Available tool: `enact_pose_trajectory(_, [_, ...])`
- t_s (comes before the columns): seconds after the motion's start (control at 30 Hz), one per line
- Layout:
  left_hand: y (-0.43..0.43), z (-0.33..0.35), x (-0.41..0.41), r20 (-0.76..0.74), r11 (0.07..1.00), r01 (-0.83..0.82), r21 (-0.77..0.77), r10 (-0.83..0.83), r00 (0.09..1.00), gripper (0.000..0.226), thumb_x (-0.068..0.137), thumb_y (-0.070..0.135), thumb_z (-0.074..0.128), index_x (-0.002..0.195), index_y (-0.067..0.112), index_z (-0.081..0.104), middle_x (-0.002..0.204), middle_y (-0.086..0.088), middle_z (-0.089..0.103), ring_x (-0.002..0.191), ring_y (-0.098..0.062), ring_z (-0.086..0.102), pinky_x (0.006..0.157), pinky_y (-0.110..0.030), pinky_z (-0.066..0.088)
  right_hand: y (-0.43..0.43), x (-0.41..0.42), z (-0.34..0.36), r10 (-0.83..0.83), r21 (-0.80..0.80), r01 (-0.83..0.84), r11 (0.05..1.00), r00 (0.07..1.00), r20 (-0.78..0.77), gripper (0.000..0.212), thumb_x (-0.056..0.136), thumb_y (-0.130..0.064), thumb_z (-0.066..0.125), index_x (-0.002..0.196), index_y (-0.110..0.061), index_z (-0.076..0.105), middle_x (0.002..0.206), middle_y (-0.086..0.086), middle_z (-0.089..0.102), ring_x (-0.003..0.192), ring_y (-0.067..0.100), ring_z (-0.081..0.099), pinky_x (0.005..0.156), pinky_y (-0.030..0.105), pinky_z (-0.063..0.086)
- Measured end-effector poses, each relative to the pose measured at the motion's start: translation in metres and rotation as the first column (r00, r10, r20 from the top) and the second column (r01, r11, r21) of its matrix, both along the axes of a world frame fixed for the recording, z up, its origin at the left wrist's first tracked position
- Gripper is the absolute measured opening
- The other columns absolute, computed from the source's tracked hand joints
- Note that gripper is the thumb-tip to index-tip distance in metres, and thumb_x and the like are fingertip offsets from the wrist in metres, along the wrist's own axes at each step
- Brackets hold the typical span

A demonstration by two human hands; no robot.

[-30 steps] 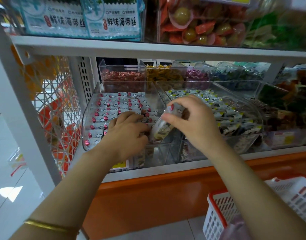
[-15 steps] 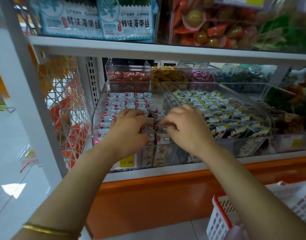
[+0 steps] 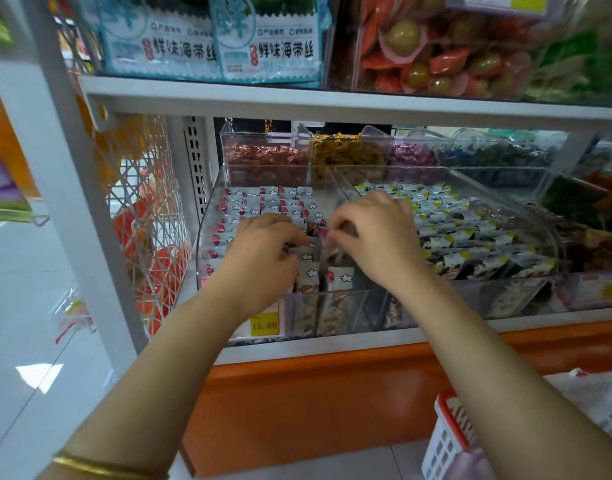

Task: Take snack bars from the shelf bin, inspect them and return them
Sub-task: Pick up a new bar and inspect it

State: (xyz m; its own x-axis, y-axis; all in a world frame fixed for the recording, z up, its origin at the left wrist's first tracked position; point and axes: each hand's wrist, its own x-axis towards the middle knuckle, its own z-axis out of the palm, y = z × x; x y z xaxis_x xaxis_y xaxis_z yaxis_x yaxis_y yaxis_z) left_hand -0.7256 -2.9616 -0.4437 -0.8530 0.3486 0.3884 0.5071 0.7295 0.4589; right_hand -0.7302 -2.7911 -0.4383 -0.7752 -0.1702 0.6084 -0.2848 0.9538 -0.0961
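At the far left a white wire rack (image 3: 148,216) hangs off the shelf upright (image 3: 72,202), with orange packets showing through the mesh. Just beside it sits the clear shelf bin (image 3: 205,244), packed with rows of snack bars (image 3: 249,206) in pale wrappers with red dots and little clouds; a yellow price tag (image 3: 264,325) is stuck to its front. The person's left hand (image 3: 263,251), a gold bangle (image 3: 103,467) on that wrist, lies knuckles-up over the front rows with the fingers curled down among the wrappers, and from here I cannot tell whether they grip anything. Close by, at the bin's front right corner, the right hand (image 3: 377,237) pinches what looks like the top end of one snack bar (image 3: 334,252) between thumb and fingertips, the bar standing among the others inside the bin. The two hands are nearly touching and cover most of the front rows. The bin's slanted clear side wall runs right past the right hand, and beyond it a neighbour bin (image 3: 554,251) holds dark packets (image 3: 471,237) with yellow corners. Behind both, smaller tubs of red sweets (image 3: 263,161), yellow sweets (image 3: 346,154) and purple sweets (image 3: 412,157) line the back. The upper shelf (image 3: 332,102) juts low over everything, loaded with blue seaweed packs (image 3: 211,39) and orange pouches (image 3: 436,57). Down at the lower right stands a white basket (image 3: 450,431) with a red rim.
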Motion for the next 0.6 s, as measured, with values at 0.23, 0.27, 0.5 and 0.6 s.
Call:
enact_pose_trajectory(0.23, [0.002, 0.004, 0.002, -0.013, 0.981, -0.020, 0.195, 0.023, 1.000, 0.040, 0.093, 0.020, 0.051, 0.133, 0.019, 0.050, 0.131, 0.000, 0.051, 0.119, -0.013, 0.046, 0.095, -0.021, 0.035, 0.016, 0.019, 0.012, 0.049, -0.624, -0.165, 0.764, 0.979, -0.199, 0.005, 0.093, -0.013, 0.053, 0.089, -0.012, 0.054, 0.078, -0.001, 0.057, 0.066, 0.013, 0.059, 0.059, 0.023, 0.049])
enact_pose_trajectory(0.27, [0.004, 0.003, 0.003, 0.007, 0.976, -0.011, 0.219, 0.009, 1.000, 0.041, 0.094, 0.024, 0.051, 0.134, 0.018, 0.048, 0.128, 0.001, 0.053, 0.112, -0.012, 0.049, 0.090, -0.019, 0.039, 0.018, 0.022, 0.010, 0.051, -0.696, -0.176, 0.696, 0.979, -0.197, 0.005, 0.094, -0.011, 0.052, 0.089, -0.012, 0.053, 0.079, 0.001, 0.059, 0.065, 0.013, 0.061, 0.057, 0.022, 0.051])
enact_pose_trajectory(0.5, [0.006, 0.004, 0.008, 0.187, 0.856, 0.001, 0.517, -0.114, 0.976, 0.016, 0.095, 0.024, 0.049, 0.101, 0.017, 0.063, 0.078, 0.003, 0.063, 0.062, 0.006, 0.056, 0.052, -0.005, 0.043, 0.016, 0.031, 0.002, 0.214, -0.958, -0.150, 0.244, 0.972, -0.098, 0.014, 0.095, -0.004, 0.049, 0.085, -0.010, 0.056, 0.074, 0.003, 0.061, 0.053, 0.007, 0.062, 0.053, 0.022, 0.055])
enact_pose_trajectory(0.6, [0.004, 0.004, 0.008, 0.292, 0.745, -0.070, 0.663, -0.171, 0.941, 0.016, 0.094, 0.026, 0.052, 0.094, 0.017, 0.065, 0.080, 0.000, 0.066, 0.074, -0.010, 0.064, 0.061, -0.017, 0.052, 0.017, 0.034, 0.001, 0.298, -0.990, -0.126, 0.063, 0.949, -0.102, 0.010, 0.092, -0.004, 0.054, 0.083, -0.006, 0.059, 0.073, 0.005, 0.063, 0.056, 0.009, 0.064, 0.054, 0.020, 0.053])
